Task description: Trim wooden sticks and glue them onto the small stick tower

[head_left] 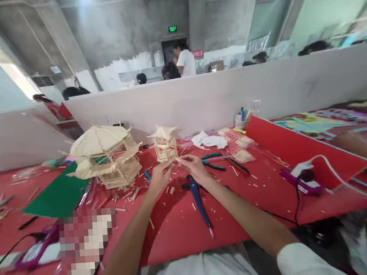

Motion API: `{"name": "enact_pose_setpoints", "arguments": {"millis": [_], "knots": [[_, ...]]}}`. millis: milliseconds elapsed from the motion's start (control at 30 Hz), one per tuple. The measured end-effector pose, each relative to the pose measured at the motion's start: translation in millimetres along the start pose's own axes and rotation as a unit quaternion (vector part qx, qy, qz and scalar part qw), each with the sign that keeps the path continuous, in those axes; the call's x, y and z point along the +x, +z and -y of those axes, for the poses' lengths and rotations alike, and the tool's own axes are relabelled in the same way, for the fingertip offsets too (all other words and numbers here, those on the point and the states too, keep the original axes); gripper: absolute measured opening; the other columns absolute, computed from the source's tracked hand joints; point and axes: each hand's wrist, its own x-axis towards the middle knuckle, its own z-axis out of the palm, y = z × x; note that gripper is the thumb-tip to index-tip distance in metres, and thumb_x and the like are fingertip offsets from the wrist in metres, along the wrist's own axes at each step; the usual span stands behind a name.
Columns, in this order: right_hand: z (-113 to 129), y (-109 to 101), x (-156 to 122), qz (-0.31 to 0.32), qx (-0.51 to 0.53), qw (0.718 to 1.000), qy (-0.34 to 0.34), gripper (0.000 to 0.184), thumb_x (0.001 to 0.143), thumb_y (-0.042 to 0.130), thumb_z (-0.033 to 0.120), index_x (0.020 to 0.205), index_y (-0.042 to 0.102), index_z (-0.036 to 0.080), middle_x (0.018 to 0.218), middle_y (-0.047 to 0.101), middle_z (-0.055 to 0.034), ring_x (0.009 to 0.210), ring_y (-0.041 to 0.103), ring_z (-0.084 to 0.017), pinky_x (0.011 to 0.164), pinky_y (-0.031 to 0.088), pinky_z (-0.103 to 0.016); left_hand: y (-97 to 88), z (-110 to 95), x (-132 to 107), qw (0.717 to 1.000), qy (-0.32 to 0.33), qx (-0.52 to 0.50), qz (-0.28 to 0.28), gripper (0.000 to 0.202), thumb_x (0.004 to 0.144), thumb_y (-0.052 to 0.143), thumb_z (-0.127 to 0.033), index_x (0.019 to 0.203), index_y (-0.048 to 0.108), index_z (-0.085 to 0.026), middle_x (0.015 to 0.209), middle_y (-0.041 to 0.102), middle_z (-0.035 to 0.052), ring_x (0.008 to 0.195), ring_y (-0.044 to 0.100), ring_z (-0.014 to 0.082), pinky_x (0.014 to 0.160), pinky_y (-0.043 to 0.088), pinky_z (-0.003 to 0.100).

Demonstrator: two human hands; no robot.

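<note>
My left hand (160,177) and my right hand (194,167) meet over the red table (182,220), fingers pinched together on a thin wooden stick (176,161) held between them. Just beyond the fingertips stands a small stick-built pavilion model (164,143). A larger stick pavilion (105,155) sits to the left, partly on a green mat (58,195). Blue-handled pliers (199,198) lie below my right wrist.
Teal-handled cutters (214,161), white cloth (209,141), stick bundles (242,148), a pen cup (241,119), and a purple glue gun (301,182) with a white cable lie to the right. A red board (296,147) leans there. Another person's arm (358,145) reaches in. White partition wall behind.
</note>
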Motion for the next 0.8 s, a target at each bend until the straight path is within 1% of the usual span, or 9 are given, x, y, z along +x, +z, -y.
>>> {"name": "enact_pose_setpoints", "arguments": {"millis": [133, 233, 300, 367, 433, 533, 600, 667, 800], "knots": [[1, 1, -1, -0.001, 0.007, 1.0, 0.001, 0.023, 0.055, 0.087, 0.029, 0.071, 0.074, 0.018, 0.072, 0.071, 0.0008, 0.064, 0.062, -0.01, 0.07, 0.052, -0.025, -2.3, -4, 0, 1.0, 0.011, 0.009, 0.025, 0.034, 0.091, 0.053, -0.032, 0.119, 0.069, -0.02, 0.123, 0.068, 0.008, 0.112, 0.065, 0.0216, 0.103, 0.047, 0.038], [1, 1, -2, 0.004, 0.003, 1.0, 0.001, 0.023, 0.056, 0.086, 0.03, 0.071, 0.073, 0.019, 0.072, 0.071, 0.0003, 0.063, 0.062, -0.011, 0.07, 0.052, -0.026, -5.6, -9, 0, 0.999, 0.007, -0.002, 0.041, 0.035, 0.091, 0.054, -0.034, 0.12, 0.068, -0.02, 0.124, 0.067, 0.0083, 0.114, 0.063, 0.0222, 0.102, 0.047, 0.037], [1, 0, -2, 0.007, -0.015, 1.0, -0.009, 0.023, 0.058, 0.085, 0.032, 0.071, 0.073, 0.019, 0.072, 0.071, -0.0006, 0.065, 0.063, -0.013, 0.071, 0.052, -0.027, -7.5, -11, 0, 0.999, -0.005, -0.021, 0.04, 0.035, 0.091, 0.055, -0.035, 0.118, 0.069, -0.019, 0.122, 0.068, 0.009, 0.113, 0.064, 0.0224, 0.101, 0.047, 0.036], [1, 0, -2, 0.017, -0.059, 0.998, -0.034, 0.021, 0.061, 0.083, 0.033, 0.073, 0.073, 0.018, 0.072, 0.071, -0.0014, 0.065, 0.063, -0.014, 0.069, 0.052, -0.027, -8.8, -13, 1, 0.998, -0.028, -0.047, 0.023, 0.035, 0.09, 0.056, -0.038, 0.115, 0.07, -0.017, 0.114, 0.071, 0.0097, 0.104, 0.067, 0.022, 0.095, 0.05, 0.034], [1, 0, -2, 0.037, -0.125, 0.989, -0.068, 0.02, 0.065, 0.08, 0.034, 0.074, 0.074, 0.018, 0.07, 0.07, -0.002, 0.064, 0.063, -0.014, 0.067, 0.051, -0.027, -9.4, -13, 2, 0.996, -0.057, -0.075, 0.002, 0.037, 0.089, 0.057, -0.04, 0.112, 0.07, -0.015, 0.101, 0.074, 0.009, 0.088, 0.069, 0.02, 0.083, 0.052, 0.031], [-1, 0, -2, 0.074, -0.205, 0.97, -0.109, 0.019, 0.068, 0.077, 0.034, 0.076, 0.074, 0.017, 0.072, 0.072, -0.0037, 0.066, 0.065, -0.016, 0.067, 0.05, -0.027, -10.1, -10, 4, 0.991, -0.083, -0.101, 0.002, 0.036, 0.084, 0.063, -0.042, 0.105, 0.071, -0.013, 0.083, 0.074, 0.006, 0.071, 0.065, 0.0164, 0.069, 0.051, 0.026], [-3, -2, -1, 0.094, -0.23, 0.961, -0.125, 0.019, 0.07, 0.075, 0.034, 0.078, 0.074, 0.016, 0.075, 0.073, -0.005, 0.068, 0.066, -0.017, 0.067, 0.051, -0.027, -10.5, -8, 5, 0.99, -0.093, -0.101, 0.013, 0.032, 0.082, 0.066, -0.042, 0.094, 0.072, -0.013, 0.078, 0.073, 0.0055, 0.067, 0.063, 0.0158, 0.066, 0.05, 0.026], [-6, -4, 0, 0.106, -0.249, 0.953, -0.136, 0.02, 0.073, 0.072, 0.034, 0.08, 0.074, 0.016, 0.077, 0.074, -0.0058, 0.07, 0.067, -0.018, 0.068, 0.051, -0.028, -10.7, -7, 5, 0.991, -0.099, -0.089, 0.021, 0.03, 0.081, 0.066, -0.041, 0.086, 0.073, -0.013, 0.077, 0.072, 0.0058, 0.067, 0.063, 0.0159, 0.066, 0.049, 0.026], [-5, -8, 1, 0.128, -0.29, 0.937, -0.148, 0.019, 0.076, 0.069, 0.034, 0.081, 0.074, 0.016, 0.081, 0.074, -0.0065, 0.074, 0.068, -0.019, 0.07, 0.052, -0.029, -11.0, -7, 4, 0.992, -0.102, -0.07, 0.031, 0.026, 0.079, 0.068, -0.039, 0.085, 0.074, -0.014, 0.083, 0.074, 0.0069, 0.073, 0.065, 0.0175, 0.07, 0.05, 0.027]]}}
